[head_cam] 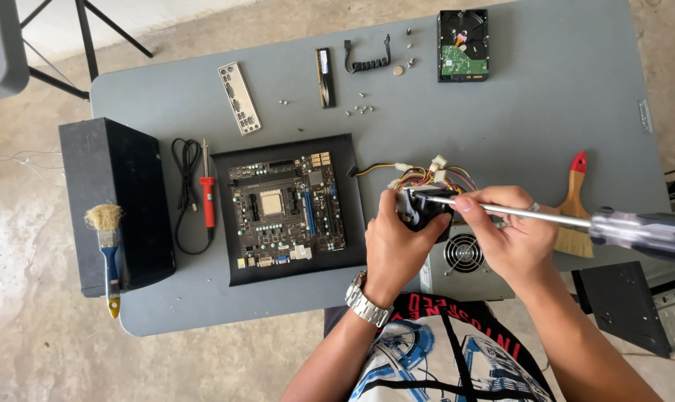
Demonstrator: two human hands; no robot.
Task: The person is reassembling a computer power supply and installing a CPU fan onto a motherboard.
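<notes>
Between both hands, left hand (pixel 397 242) grips cooler (pixel 424 211); right hand (pixel 510 231) steadies screwdriver (pixel 575 222).

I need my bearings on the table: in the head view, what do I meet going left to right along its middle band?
Blue-handled brush → black computer case → red soldering iron → motherboard → left hand → right hand → red-tipped wooden brush → screwdriver handle.

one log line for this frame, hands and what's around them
left hand: grips small black fan part | right hand: steadies screwdriver shaft at it | under: power supply | beside: motherboard
</notes>
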